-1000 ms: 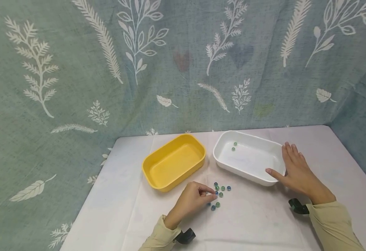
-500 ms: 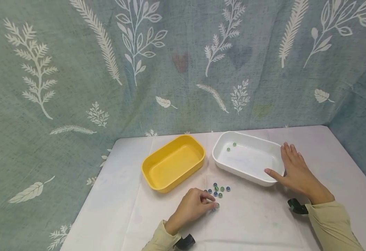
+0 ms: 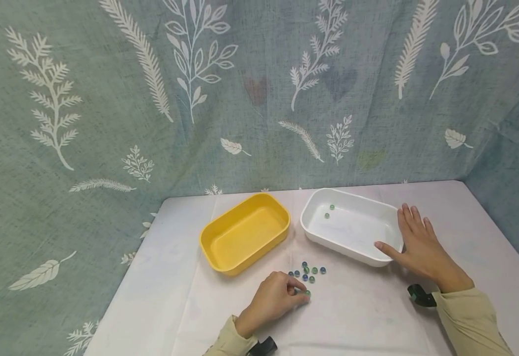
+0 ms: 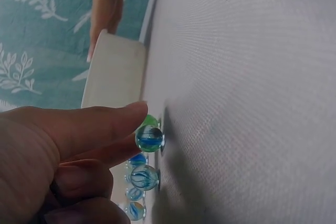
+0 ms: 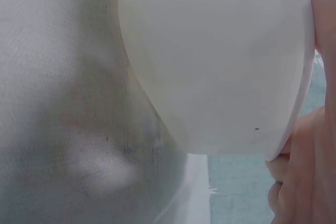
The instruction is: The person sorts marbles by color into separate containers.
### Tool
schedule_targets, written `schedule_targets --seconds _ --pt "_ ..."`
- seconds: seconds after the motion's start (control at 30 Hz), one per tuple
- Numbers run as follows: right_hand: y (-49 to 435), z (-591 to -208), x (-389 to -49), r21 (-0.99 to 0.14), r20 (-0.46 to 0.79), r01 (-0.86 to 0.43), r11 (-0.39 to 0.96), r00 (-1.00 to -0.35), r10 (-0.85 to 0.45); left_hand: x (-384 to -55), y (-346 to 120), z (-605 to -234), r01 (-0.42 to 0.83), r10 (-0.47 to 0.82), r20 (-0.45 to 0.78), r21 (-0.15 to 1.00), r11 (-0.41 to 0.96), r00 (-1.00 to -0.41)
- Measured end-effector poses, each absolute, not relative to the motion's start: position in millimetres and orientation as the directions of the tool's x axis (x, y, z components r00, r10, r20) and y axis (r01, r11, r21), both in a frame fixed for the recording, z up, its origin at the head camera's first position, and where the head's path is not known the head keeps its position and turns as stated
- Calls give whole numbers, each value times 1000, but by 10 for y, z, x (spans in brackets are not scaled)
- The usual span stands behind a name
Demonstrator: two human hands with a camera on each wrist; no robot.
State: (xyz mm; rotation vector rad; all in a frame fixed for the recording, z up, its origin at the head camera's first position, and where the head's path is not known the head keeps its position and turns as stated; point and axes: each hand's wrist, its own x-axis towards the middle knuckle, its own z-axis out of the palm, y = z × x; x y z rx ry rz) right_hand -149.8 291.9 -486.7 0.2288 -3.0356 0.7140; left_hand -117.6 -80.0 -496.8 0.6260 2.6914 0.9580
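Note:
My left hand [image 3: 270, 299] is low over the white cloth, its thumb and index finger pinching a green marble [image 3: 307, 293]. In the left wrist view a clear marble with a blue swirl [image 4: 149, 138] partly covers that green one. Beyond the fingertips lies a loose group of blue and green marbles [image 3: 305, 270]. My right hand [image 3: 424, 252] rests on the right end of a white tray [image 3: 346, 251], fingers extended along the rim and thumb over the near side. Two green marbles, one of them [image 3: 332, 207] near the back wall, lie inside the tray's left part.
A yellow tray [image 3: 245, 237] stands left of the white one, a narrow gap between them. The white cloth [image 3: 353, 316] covers the table. A leaf-patterned curtain [image 3: 241, 109] hangs behind and at the sides.
My left hand has moved slightly toward the near side, from the marble group to the green marble. One marble inside the white tray has shifted a little. My right hand stays put.

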Motion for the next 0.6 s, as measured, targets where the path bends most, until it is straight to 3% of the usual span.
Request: schedule_targets --seconds 0.6 --pt "2929 -4872 -1499 -441 64 -155 884 -988 -142 -1140 -716 -5001 323 443 -54 607 727 -895"
